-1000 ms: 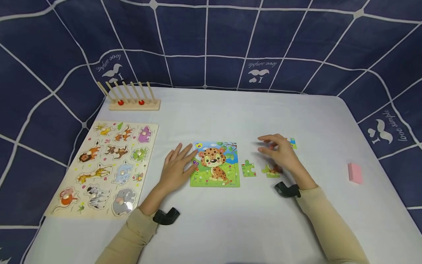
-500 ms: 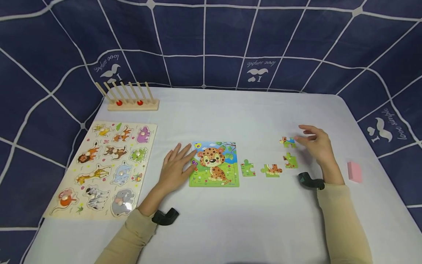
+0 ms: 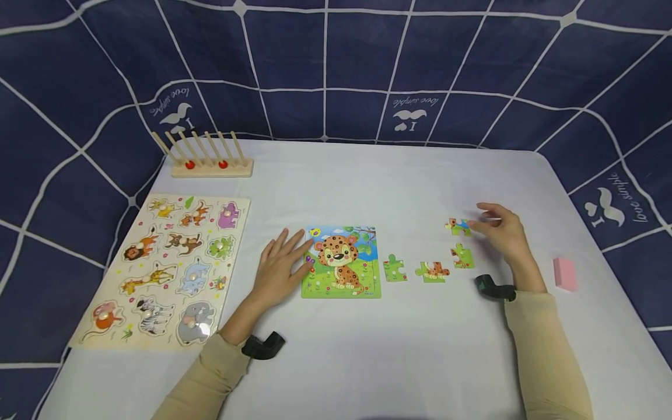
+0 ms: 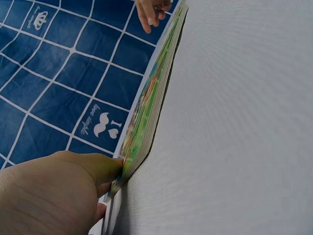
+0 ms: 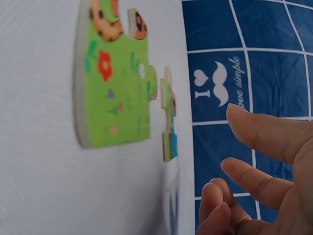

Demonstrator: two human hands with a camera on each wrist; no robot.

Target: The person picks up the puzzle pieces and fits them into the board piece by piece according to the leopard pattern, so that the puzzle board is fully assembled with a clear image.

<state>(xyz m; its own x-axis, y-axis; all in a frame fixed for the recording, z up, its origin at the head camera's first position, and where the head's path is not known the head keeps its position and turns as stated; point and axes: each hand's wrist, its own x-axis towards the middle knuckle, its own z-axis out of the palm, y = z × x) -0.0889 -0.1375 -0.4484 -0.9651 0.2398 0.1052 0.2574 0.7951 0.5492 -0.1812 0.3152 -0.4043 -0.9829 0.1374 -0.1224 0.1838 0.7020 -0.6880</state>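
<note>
My left hand (image 3: 282, 269) lies with spread fingers at the left edge of a leopard jigsaw puzzle (image 3: 343, 262). Its thumb touches that edge in the left wrist view. Over to the right, my right hand (image 3: 505, 232) hovers beside a blue-and-green puzzle piece (image 3: 459, 226), thumb tip overlapping the piece's right end in the head view. Nothing lies between the parted thumb and fingers in the right wrist view. Three more loose pieces are near: a green piece with orange spots (image 3: 462, 255), a leopard-body piece (image 3: 434, 272) and a green piece (image 3: 395, 268) next to the puzzle.
A wooden animal peg puzzle (image 3: 173, 271) lies at the left. Behind it stands a wooden peg rack (image 3: 212, 168) with two red beads. A pink block (image 3: 564, 274) sits right of my right hand. Blue checked cloth (image 3: 357, 58) hangs behind the white table (image 3: 357, 356).
My right hand has moved right from over the loose pieces, uncovering them, and has stayed nearly still over the last half second. The left hand keeps its place on the puzzle's edge.
</note>
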